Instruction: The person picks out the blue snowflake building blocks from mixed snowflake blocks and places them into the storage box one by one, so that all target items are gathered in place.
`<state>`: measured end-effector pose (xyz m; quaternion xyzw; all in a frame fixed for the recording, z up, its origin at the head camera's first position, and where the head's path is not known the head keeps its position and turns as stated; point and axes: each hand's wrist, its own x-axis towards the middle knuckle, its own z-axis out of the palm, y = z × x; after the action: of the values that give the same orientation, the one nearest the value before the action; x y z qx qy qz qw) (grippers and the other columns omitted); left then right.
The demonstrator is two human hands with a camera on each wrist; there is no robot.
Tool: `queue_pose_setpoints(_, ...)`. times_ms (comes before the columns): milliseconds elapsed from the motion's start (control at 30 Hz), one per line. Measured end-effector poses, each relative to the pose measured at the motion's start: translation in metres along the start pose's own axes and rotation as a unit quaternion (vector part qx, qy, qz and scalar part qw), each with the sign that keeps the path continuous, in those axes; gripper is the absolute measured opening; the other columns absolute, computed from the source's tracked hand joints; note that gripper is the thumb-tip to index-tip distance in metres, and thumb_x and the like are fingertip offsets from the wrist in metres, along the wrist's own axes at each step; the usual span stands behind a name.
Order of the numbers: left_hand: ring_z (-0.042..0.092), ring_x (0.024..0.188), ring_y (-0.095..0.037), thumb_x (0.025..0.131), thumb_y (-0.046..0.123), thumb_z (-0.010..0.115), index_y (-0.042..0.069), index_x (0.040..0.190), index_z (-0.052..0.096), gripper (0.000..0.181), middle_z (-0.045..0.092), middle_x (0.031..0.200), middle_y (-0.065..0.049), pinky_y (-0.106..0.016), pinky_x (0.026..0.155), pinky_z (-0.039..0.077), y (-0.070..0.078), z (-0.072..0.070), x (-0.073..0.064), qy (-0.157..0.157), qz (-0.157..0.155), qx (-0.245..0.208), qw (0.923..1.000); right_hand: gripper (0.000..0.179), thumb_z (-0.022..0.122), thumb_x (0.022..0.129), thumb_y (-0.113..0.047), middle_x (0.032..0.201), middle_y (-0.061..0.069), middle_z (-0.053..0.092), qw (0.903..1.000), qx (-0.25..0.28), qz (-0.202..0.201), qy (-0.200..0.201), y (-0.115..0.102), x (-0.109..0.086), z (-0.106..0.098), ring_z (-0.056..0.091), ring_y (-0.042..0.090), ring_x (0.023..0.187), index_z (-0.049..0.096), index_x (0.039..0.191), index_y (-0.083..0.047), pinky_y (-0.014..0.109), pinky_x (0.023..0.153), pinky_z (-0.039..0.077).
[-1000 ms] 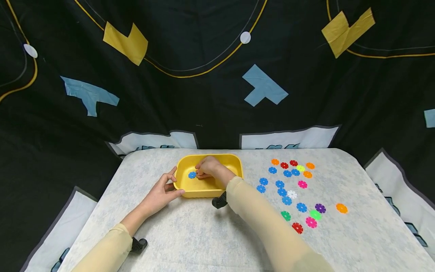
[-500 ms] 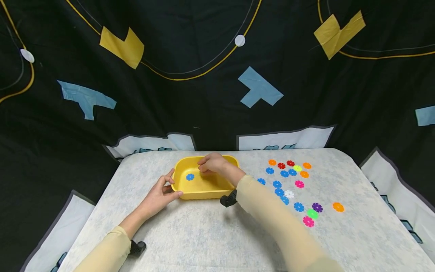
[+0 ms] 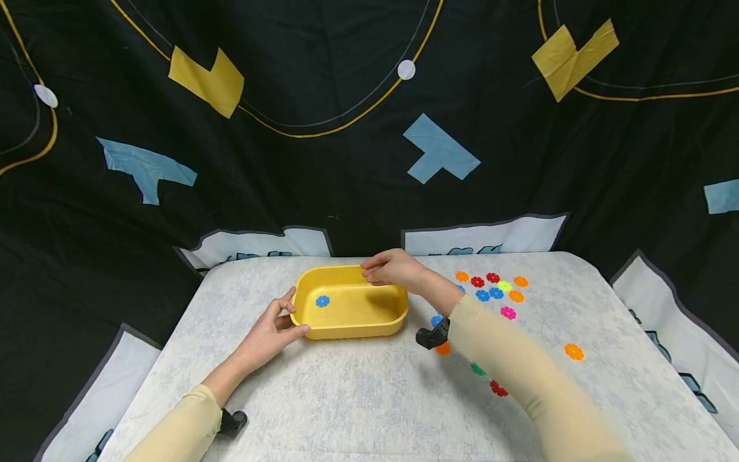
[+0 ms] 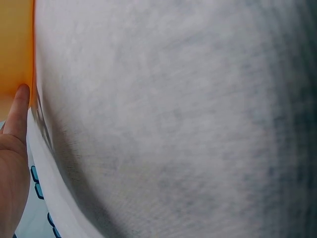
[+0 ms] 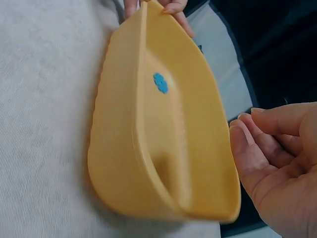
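Observation:
A yellow plastic tray (image 3: 352, 332) stands on the table with one blue notched disc (image 3: 322, 301) lying on its floor, left of the middle. My left hand (image 3: 270, 332) grips the tray's left end, thumb on the near corner and fingers along the side. In the left wrist view, a finger (image 4: 19, 116) lies against the tray wall. Over the tray's far right corner hovers my right hand (image 3: 398, 269), fingers loosely bent. The right wrist view shows nothing between its thumb and fingers (image 5: 270, 121).
Several colourful notched discs lie scattered to the right, including a pink disc (image 3: 508, 313) and an orange disc (image 3: 574, 351). My right forearm (image 3: 514, 359) covers some of them. A black patterned cloth (image 3: 346, 192) hangs behind the table (image 3: 335, 398).
My right hand has risen out of the tray and moved right, leaving the blue disc inside. The left hand keeps its grip on the tray. The head view has shifted slightly.

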<state>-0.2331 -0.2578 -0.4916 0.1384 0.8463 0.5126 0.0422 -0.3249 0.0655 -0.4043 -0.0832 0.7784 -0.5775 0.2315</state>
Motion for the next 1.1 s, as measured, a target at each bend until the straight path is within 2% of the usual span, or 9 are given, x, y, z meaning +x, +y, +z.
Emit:
queue_pose_setpoints(133, 0.057, 0.130, -0.036, 0.094, 0.035, 0.077, 0.006, 0.118, 0.040, 0.053, 0.015, 0.171, -0.003, -0.031, 0.100, 0.051, 0.000, 0.000, 0.000, 0.003, -0.002, -0.004, 1.0000, 0.032, 0.070, 0.096, 0.000, 0.130, 0.021, 0.066, 1.0000, -0.002, -0.003, 0.000, 0.002, -0.012, -0.018, 0.066, 0.029, 0.116, 0.067, 0.128, -0.001, 0.041, 0.099, 0.054)
queue_pose_setpoints(300, 0.057, 0.130, -0.036, 0.094, 0.035, 0.077, 0.007, 0.118, 0.040, 0.052, 0.014, 0.171, -0.003, -0.027, 0.099, 0.051, -0.001, 0.001, 0.000, 0.005, -0.002, -0.006, 1.0000, 0.037, 0.070, 0.096, -0.002, 0.129, 0.016, 0.068, 0.9999, -0.015, 0.001, 0.008, 0.004, -0.027, -0.035, 0.065, 0.027, 0.116, 0.065, 0.132, -0.002, 0.046, 0.105, 0.050)
queue_pose_setpoints(533, 0.056, 0.130, -0.035, 0.093, 0.039, 0.077, 0.007, 0.118, 0.040, 0.055, 0.014, 0.171, -0.004, -0.027, 0.101, 0.050, -0.003, 0.001, 0.001, 0.007, -0.005, 0.008, 0.9999, 0.036, 0.071, 0.097, -0.008, 0.129, 0.013, 0.067, 0.9986, -0.045, -0.006, 0.028, 0.009, -0.042, -0.055, 0.063, 0.032, 0.120, 0.065, 0.132, -0.007, 0.037, 0.094, 0.057)
queue_pose_setpoints(700, 0.057, 0.131, -0.035, 0.092, 0.040, 0.078, 0.006, 0.118, 0.040, 0.057, 0.014, 0.171, -0.002, -0.024, 0.099, 0.050, -0.003, 0.000, 0.001, 0.009, -0.012, 0.009, 0.9998, 0.035, 0.072, 0.097, -0.010, 0.125, 0.009, 0.069, 0.9971, -0.060, -0.013, 0.045, 0.017, -0.053, -0.070, 0.064, 0.029, 0.118, 0.066, 0.131, -0.010, 0.037, 0.093, 0.058)
queue_pose_setpoints(933, 0.056, 0.131, -0.037, 0.093, 0.035, 0.079, 0.005, 0.118, 0.040, 0.055, 0.014, 0.171, -0.002, -0.021, 0.096, 0.050, 0.000, 0.002, 0.001, 0.010, -0.006, -0.008, 0.9999, 0.040, 0.070, 0.099, -0.014, 0.132, 0.012, 0.066, 0.9953, -0.077, -0.017, 0.056, 0.032, -0.066, -0.090, 0.064, 0.029, 0.117, 0.061, 0.137, -0.007, 0.040, 0.098, 0.055)
queue_pose_setpoints(1100, 0.057, 0.129, -0.037, 0.093, 0.034, 0.078, 0.005, 0.118, 0.040, 0.055, 0.015, 0.171, -0.002, -0.024, 0.098, 0.050, 0.000, 0.002, 0.000, 0.011, -0.005, -0.002, 0.9999, 0.042, 0.071, 0.099, -0.018, 0.135, 0.013, 0.065, 0.9941, -0.085, -0.017, 0.066, 0.043, -0.075, -0.102, 0.065, 0.026, 0.113, 0.061, 0.138, -0.008, 0.041, 0.099, 0.055)
